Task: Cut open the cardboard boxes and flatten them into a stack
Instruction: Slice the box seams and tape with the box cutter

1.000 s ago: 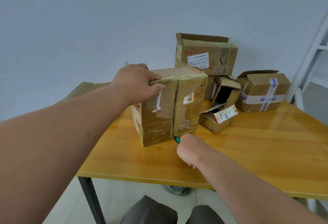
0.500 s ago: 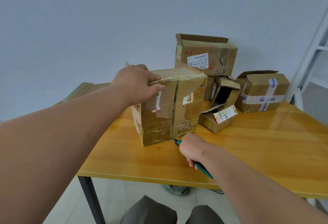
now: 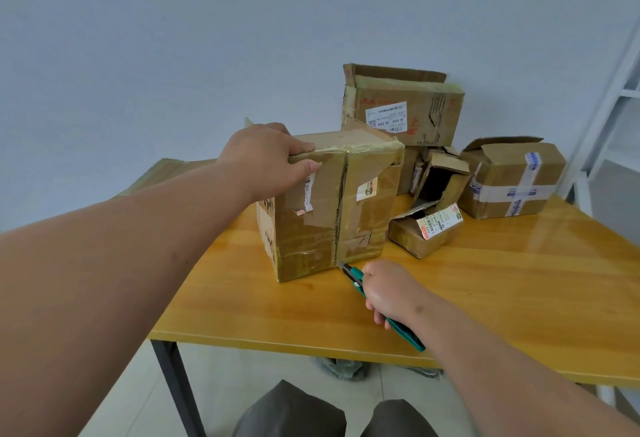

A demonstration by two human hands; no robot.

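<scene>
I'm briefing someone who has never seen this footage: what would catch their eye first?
First, the big taped cardboard box near the table's front, with the left hand gripping its top edge. Next, the right hand holding a green utility knife, blade tip at the bottom of the box's centre seam. Behind, to the right, several more boxes sit piled by the wall, one small box gaping open.

White rack [image 3: 620, 97] cut off at right, label print [image 3: 386, 117] unreadable
</scene>
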